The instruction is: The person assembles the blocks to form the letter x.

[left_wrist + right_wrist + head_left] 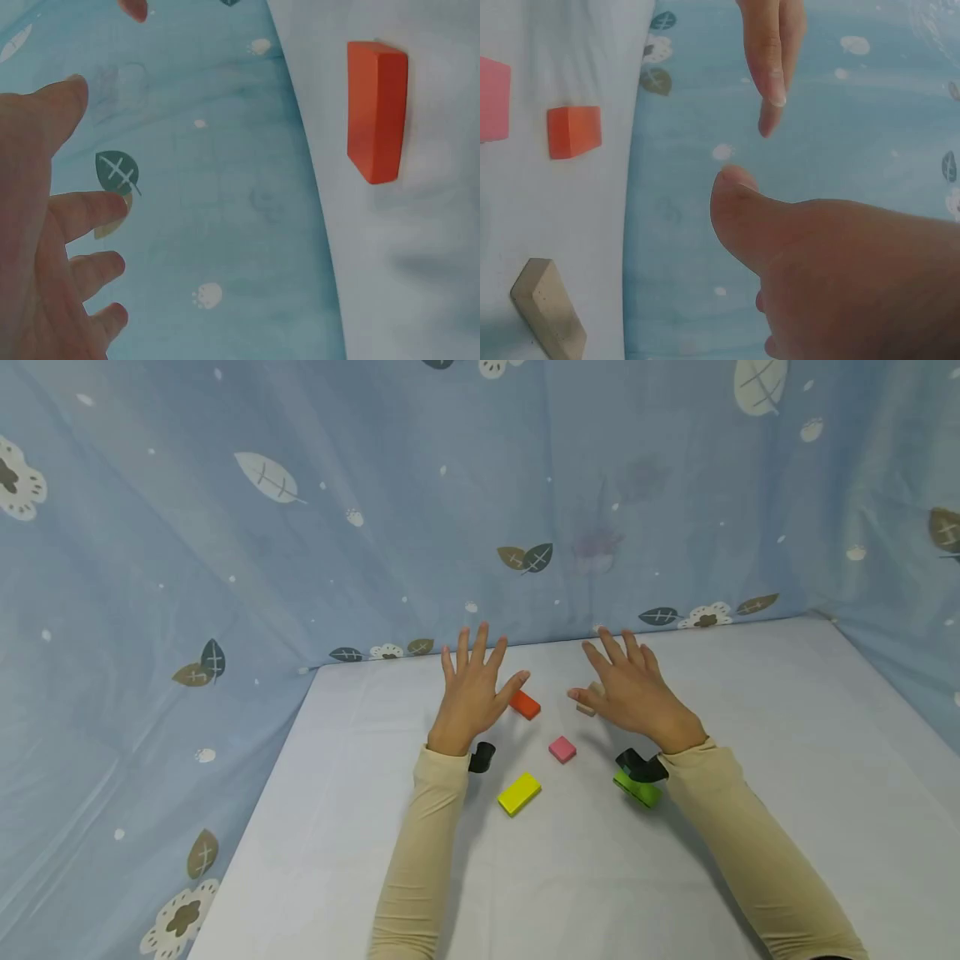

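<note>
At far left we see a blue leaf-print cloth [225, 543], hanging behind a white table [337, 860]. A beige left sleeve [420, 852] reaches up from the near edge to the left hand [467, 697], back uppermost, fingers fanned wide toward the cloth, thumb stretched out to the right. We find nothing in its grasp. A black camera [482, 757] sits at that wrist. Rightward on the table, we see a yellow block [519, 793] lying nearest us and, farther back, an orange block [527, 705]; the thumb overlaps its far end from overhead, yet the left wrist view shows the two apart. A small pink block [562, 749] lies between the hands, nearer us than the orange one. Next we see a beige block [587, 710], partly hidden by the right hand [633, 693], which is held above the table, angled leftward, fingers spread and thumb out, its grip wide and bare. A green block [637, 789] lies beneath the second black camera [640, 766] at that wrist, partly covered, beside the right sleeve [757, 852].
</note>
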A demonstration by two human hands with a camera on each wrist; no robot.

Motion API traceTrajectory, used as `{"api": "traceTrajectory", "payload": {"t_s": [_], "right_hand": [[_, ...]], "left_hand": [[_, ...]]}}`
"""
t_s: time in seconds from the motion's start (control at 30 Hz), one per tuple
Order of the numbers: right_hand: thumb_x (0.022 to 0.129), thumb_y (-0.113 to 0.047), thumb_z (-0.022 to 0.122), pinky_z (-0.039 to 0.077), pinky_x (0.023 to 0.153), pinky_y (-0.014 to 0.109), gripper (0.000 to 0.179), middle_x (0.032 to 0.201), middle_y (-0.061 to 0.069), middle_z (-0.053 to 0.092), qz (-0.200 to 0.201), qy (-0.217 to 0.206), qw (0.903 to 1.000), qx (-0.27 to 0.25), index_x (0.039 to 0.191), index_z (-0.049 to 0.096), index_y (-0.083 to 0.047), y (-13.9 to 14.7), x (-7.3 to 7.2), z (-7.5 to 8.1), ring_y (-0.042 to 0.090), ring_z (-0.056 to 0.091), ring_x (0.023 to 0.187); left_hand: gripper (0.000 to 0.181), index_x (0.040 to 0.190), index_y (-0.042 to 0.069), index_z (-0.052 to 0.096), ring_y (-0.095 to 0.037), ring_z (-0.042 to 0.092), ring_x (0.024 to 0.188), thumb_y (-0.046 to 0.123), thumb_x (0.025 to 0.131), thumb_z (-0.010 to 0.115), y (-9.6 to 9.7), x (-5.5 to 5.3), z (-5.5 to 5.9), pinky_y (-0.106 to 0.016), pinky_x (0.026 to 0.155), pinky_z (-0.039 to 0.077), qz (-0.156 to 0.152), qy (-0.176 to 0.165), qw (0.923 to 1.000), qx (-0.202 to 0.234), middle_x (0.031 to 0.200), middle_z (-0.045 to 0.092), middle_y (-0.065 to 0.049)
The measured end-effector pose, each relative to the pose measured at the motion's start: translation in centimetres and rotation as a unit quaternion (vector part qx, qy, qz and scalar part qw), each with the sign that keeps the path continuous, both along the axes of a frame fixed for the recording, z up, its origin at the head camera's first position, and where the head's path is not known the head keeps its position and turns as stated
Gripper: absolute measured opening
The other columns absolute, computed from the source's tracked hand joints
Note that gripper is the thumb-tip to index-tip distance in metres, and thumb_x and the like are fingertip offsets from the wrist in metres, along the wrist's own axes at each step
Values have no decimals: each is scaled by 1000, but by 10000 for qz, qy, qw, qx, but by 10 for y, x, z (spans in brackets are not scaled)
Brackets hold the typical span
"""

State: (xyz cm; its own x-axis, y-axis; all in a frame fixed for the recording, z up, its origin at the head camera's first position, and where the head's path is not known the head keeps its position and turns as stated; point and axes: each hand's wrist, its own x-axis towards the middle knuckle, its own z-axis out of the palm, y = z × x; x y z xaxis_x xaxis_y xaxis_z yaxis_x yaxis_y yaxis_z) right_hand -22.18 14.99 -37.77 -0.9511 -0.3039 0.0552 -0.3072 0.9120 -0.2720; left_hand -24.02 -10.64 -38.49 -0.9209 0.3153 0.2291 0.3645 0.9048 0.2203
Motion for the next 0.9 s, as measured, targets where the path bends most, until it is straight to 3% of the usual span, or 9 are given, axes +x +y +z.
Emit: {"api": "traceTrajectory", "payload": {"t_s": [0.27, 0.57, 0.73, 0.9], "right_hand": [[101, -53, 60, 9, 123, 72, 87, 172, 25, 8, 27, 4, 10000, -4, 164, 24, -4, 0, 0, 2, 55, 3, 157], [101, -49, 62, 7, 123, 74, 84, 173, 25, 9, 220, -196, 9984, -486, 164, 26, -5, -3, 6, 4, 56, 2, 157], [101, -44, 64, 7, 122, 75, 83, 172, 25, 12, 233, 3, 9963, -825, 163, 27, -4, -1, 10, 14, 55, 5, 157], [101, -39, 66, 11, 121, 75, 78, 170, 25, 19, 357, 425, 9921, -1121, 161, 31, -3, 0, 13, 28, 55, 13, 156]], "left_hand": [[73, 162, 17, 35, -41, 1, 163, 60, 105, 47, -1, -2, 2, -71, 125, 3, -169, -106, 9995, 243, 176, 8, -12], [68, 160, 13, 39, -39, 15, 161, 50, 105, 54, -14, 5, 8, -63, 129, 11, -701, -601, 9899, 1073, 174, 17, -13], [66, 158, 14, 42, -33, 29, 156, 47, 104, 58, -14, 6, 15, -59, 125, 28, -1114, -796, 9770, 1637, 168, 31, -11], [63, 155, 16, 47, -28, 44, 146, 44, 101, 65, -15, 9, 25, -55, 120, 38, -1646, -1021, 9580, 2114, 159, 43, -6]]}}
